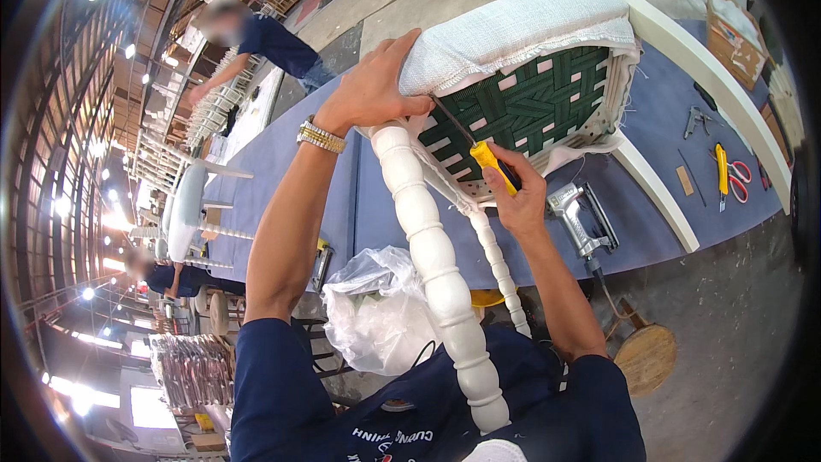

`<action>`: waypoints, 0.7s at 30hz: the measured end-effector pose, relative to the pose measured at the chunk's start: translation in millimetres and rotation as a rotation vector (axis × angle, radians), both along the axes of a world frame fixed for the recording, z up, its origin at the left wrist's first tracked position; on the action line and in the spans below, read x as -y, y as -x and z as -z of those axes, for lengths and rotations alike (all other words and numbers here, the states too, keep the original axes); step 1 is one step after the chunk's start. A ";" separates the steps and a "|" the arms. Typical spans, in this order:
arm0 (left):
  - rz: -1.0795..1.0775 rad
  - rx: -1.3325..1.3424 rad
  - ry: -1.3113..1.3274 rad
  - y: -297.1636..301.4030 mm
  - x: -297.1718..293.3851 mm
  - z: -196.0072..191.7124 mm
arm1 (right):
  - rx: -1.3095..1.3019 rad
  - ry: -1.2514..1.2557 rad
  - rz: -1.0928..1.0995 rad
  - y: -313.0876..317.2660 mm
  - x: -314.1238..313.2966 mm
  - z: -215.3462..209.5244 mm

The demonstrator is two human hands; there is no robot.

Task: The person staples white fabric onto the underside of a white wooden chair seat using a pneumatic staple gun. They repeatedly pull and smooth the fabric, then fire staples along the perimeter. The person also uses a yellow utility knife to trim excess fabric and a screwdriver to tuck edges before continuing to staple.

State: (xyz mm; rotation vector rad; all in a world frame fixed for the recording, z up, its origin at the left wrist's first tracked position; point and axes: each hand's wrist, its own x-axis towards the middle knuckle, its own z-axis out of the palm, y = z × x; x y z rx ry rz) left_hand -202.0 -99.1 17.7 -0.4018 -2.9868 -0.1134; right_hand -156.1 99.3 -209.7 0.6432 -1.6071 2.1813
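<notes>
A white chair (440,282) with turned legs lies tipped on the work table, its underside toward me. Dark green woven webbing (522,107) spans the seat frame, and pale cloth (513,34) wraps the seat's edge. My left hand (376,90) grips the corner of the cloth-covered seat beside the top of a turned leg. In my right hand (517,188) is a screwdriver-like tool (483,154) with a yellow and black handle and a thin dark shaft. Its tip meets the seat's inner edge close to my left thumb; the exact contact is hidden.
The table has a blue-grey covering (633,197). On it lie a staple gun (583,218) with a hose, red-handled scissors (737,180), a yellow cutter knife (723,171) and pliers (697,122). A clear plastic bag (376,312) hangs near me. A co-worker (274,43) stands across the table.
</notes>
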 end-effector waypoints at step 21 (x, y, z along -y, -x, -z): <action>-0.027 0.089 -0.050 -5.1 -3.1 -6.6 | 0.398 0.148 -0.552 33.0 16.6 36.8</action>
